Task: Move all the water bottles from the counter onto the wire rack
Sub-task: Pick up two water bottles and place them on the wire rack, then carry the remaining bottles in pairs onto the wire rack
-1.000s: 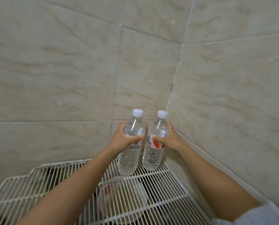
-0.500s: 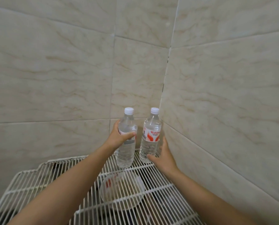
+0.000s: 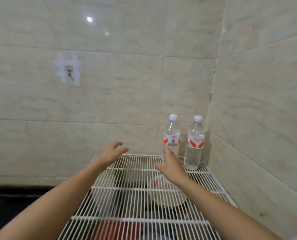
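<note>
Two clear water bottles with white caps and red-and-white labels stand upright on the white wire rack (image 3: 137, 170), in its far right corner by the tiled walls. The left bottle (image 3: 172, 135) is partly covered at its base by my right hand (image 3: 172, 168). The right bottle (image 3: 195, 144) stands just beside it, nearest the corner. My right hand is empty with its fingers spread, in front of the left bottle. Over the rack's far left edge hovers my left hand (image 3: 112, 153), fingers loose, holding nothing.
Beneath the rack wires a pale bowl (image 3: 168, 196) and some dark and red items show through. A white adhesive hook (image 3: 68, 70) hangs on the back wall at left. A dark counter surface (image 3: 9, 205) lies to the left of the rack.
Both hands have let go of the bottles, which now stand on the rack. The hands have pulled back and to the left, and the view has swung left.
</note>
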`<control>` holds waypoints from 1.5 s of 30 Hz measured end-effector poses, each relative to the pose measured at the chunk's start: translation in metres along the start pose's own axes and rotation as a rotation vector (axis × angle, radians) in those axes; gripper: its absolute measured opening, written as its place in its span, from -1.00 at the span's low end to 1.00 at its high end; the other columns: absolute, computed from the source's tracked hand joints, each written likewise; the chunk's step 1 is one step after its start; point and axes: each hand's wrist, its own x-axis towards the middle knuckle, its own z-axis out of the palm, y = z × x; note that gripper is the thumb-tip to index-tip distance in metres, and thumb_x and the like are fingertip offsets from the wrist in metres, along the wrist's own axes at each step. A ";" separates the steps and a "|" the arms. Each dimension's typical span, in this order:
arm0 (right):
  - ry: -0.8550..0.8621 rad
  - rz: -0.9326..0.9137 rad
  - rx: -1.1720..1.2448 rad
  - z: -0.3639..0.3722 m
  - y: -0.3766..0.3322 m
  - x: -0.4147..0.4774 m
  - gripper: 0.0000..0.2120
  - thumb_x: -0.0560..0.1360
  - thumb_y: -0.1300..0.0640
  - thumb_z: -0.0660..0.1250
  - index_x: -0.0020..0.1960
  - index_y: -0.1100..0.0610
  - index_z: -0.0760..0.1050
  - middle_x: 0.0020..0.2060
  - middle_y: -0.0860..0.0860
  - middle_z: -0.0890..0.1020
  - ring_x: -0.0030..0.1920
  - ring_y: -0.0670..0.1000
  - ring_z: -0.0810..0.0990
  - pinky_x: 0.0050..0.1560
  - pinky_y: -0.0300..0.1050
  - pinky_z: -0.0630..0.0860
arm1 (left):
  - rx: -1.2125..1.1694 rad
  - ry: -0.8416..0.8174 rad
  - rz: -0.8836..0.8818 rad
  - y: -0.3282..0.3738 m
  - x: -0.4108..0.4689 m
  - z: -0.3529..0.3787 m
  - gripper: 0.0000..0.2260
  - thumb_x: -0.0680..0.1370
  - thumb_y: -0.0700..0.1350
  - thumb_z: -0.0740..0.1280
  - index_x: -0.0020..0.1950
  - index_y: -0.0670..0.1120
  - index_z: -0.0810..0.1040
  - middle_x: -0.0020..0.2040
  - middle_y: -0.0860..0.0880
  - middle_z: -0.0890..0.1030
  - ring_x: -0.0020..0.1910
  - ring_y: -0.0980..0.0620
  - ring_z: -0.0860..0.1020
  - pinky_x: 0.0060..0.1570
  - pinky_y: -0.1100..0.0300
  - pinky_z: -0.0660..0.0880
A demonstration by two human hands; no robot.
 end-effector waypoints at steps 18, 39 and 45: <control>-0.424 -0.671 -0.226 0.107 -0.128 -0.123 -0.40 0.50 -0.09 0.20 0.47 0.03 0.11 0.49 0.07 0.14 0.49 0.08 0.07 0.46 0.01 0.05 | 0.482 0.529 -0.424 -0.093 -0.267 -0.127 -0.53 0.51 0.08 0.24 0.39 -0.03 0.32 0.42 -0.11 0.34 0.41 -0.17 0.23 0.34 -0.05 0.27; -0.760 -0.997 -0.239 0.329 -0.345 -0.344 -0.42 0.51 -0.08 0.17 0.47 0.02 0.09 0.50 0.08 0.11 0.49 0.06 0.03 0.44 -0.01 0.04 | 0.617 0.751 -0.924 -0.251 -0.606 -0.296 -0.53 0.54 0.08 0.17 0.42 -0.03 0.25 0.47 -0.07 0.23 0.45 -0.09 0.16 0.35 0.03 0.21; -0.844 -1.005 -0.258 0.397 -0.396 -0.410 -0.43 0.50 -0.09 0.19 0.46 0.01 0.13 0.49 0.07 0.13 0.49 0.04 0.07 0.42 -0.05 0.11 | 0.551 0.785 -1.046 -0.302 -0.695 -0.335 -0.54 0.53 0.08 0.19 0.40 -0.03 0.28 0.44 -0.06 0.29 0.42 -0.09 0.22 0.32 0.07 0.25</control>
